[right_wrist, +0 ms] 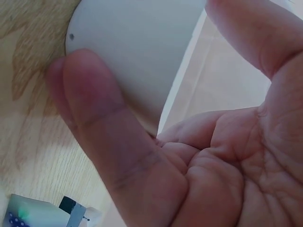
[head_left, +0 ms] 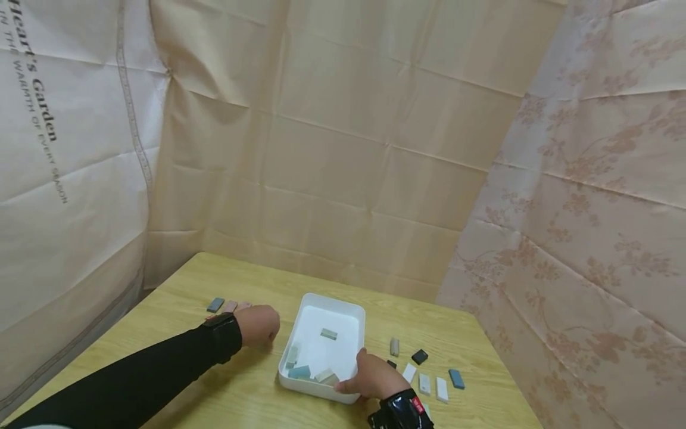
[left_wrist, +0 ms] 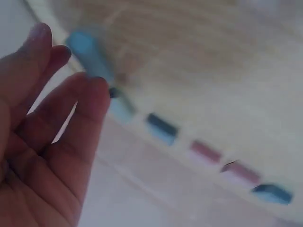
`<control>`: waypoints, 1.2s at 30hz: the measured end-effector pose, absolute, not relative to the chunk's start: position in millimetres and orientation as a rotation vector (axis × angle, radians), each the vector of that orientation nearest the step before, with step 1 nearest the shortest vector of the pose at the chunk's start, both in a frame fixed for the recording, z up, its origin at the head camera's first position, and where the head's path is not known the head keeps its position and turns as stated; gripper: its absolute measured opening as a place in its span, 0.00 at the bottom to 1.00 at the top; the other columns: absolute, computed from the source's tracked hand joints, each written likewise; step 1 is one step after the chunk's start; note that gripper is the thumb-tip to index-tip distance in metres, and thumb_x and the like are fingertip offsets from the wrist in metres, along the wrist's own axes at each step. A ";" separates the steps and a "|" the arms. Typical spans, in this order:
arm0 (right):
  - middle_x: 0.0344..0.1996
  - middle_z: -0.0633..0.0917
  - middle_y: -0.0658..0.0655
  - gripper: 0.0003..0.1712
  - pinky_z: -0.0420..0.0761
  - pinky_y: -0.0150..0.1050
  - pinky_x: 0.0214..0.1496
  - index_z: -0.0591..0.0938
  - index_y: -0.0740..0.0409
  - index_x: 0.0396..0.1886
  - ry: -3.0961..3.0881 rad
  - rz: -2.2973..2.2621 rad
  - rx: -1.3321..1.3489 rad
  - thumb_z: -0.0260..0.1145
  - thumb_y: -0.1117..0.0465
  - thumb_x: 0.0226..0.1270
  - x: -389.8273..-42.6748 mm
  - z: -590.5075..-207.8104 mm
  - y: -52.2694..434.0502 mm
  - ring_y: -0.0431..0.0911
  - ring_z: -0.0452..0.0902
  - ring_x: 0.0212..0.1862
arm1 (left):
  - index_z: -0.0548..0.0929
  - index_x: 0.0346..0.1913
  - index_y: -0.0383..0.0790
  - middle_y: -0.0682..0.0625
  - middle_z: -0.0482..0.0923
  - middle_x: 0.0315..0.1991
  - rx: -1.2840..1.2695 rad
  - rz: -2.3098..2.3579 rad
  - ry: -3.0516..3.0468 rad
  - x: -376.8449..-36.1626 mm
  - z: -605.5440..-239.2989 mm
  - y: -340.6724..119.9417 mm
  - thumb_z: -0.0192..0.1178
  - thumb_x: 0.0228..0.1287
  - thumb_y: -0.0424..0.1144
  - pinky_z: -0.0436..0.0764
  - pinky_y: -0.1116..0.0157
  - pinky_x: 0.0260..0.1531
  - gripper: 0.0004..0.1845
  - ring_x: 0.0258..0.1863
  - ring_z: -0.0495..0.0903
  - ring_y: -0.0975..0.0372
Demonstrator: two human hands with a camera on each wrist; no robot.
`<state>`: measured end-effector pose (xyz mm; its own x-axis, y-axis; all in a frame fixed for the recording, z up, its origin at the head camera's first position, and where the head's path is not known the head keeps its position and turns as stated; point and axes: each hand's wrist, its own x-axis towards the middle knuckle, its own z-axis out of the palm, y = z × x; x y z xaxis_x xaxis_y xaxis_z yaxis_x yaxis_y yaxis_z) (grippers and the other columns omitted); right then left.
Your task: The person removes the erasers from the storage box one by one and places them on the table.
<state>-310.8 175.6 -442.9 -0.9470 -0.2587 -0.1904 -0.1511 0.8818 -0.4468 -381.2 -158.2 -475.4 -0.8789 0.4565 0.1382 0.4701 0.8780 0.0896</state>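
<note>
A white tray (head_left: 333,299) stands on the wooden table (head_left: 177,310) and holds several small blocks, among them a grey-green one (head_left: 329,333). My right hand (head_left: 370,375) grips the tray's near right corner. In the right wrist view the thumb (right_wrist: 94,104) presses on the tray's outer wall (right_wrist: 137,47) while the fingers curl over the rim. My left hand (head_left: 258,325) hovers left of the tray, beside a short row of a blue-grey block (head_left: 215,305) and pink blocks (head_left: 229,307). In the blurred left wrist view the left hand (left_wrist: 61,94) holds nothing, its fingers relaxed.
Right of the tray lie several loose blocks: a tan one (head_left: 394,346), a black one (head_left: 420,356), white ones (head_left: 442,389) and a blue one (head_left: 457,378). Cloth curtains (head_left: 343,149) hang close behind and beside the table. A blurred row of blue and pink blocks (left_wrist: 206,152) shows past the left hand.
</note>
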 end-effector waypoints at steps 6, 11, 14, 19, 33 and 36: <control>0.43 0.85 0.64 0.47 0.83 0.54 0.47 0.73 0.78 0.63 2.791 -0.659 -0.317 0.84 0.48 0.58 -310.6 -443.8 177.4 0.51 0.83 0.37 | 0.85 0.22 0.45 0.59 0.78 0.21 -1.073 -0.124 -2.675 -379.1 -434.5 -104.1 0.74 0.63 0.34 0.75 0.68 0.30 0.13 0.23 0.71 0.70; 0.45 0.85 0.64 0.51 0.82 0.56 0.51 0.72 0.79 0.66 2.786 -0.656 -0.292 0.83 0.46 0.59 -311.7 -445.2 176.1 0.52 0.82 0.40 | 0.93 0.45 0.45 0.56 0.90 0.41 -1.283 -0.151 -2.695 -400.6 -432.5 -60.9 0.73 0.66 0.33 0.84 0.66 0.49 0.07 0.43 0.86 0.66; 0.49 0.85 0.65 0.53 0.81 0.59 0.56 0.71 0.78 0.68 2.749 -0.672 -0.250 0.83 0.45 0.59 -312.4 -449.2 175.0 0.53 0.81 0.43 | 0.90 0.58 0.51 0.56 0.89 0.52 -1.364 -0.086 -2.828 -410.6 -439.1 -40.8 0.72 0.67 0.32 0.82 0.66 0.58 0.18 0.53 0.85 0.66; 0.49 0.85 0.65 0.53 0.79 0.60 0.57 0.70 0.77 0.70 2.722 -0.680 -0.221 0.83 0.44 0.59 -312.5 -455.2 174.3 0.54 0.80 0.44 | 0.89 0.61 0.56 0.58 0.88 0.54 -1.436 0.135 -2.849 -420.2 -453.7 -24.0 0.69 0.68 0.29 0.80 0.70 0.57 0.23 0.50 0.82 0.70; 0.43 0.85 0.62 0.50 0.82 0.55 0.49 0.71 0.77 0.66 2.773 -0.670 -0.282 0.83 0.45 0.59 -314.3 -449.5 178.5 0.51 0.81 0.38 | 0.93 0.47 0.39 0.49 0.91 0.42 -1.187 -0.032 -2.825 -422.5 -443.1 -38.0 0.78 0.59 0.32 0.85 0.64 0.50 0.13 0.44 0.88 0.58; 0.43 0.86 0.63 0.52 0.82 0.57 0.51 0.71 0.78 0.67 2.786 -0.637 -0.264 0.83 0.45 0.59 -316.6 -448.1 179.3 0.51 0.82 0.38 | 0.92 0.50 0.36 0.47 0.92 0.45 -1.140 -0.203 -2.831 -428.9 -429.2 -59.6 0.79 0.57 0.31 0.86 0.60 0.53 0.16 0.47 0.89 0.55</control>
<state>-316.6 179.3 -448.1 -0.9469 -0.2346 -0.2201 -0.1156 0.8867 -0.4477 -428.9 -59.6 -429.2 -0.7193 0.6833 0.1257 0.6942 0.7139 0.0916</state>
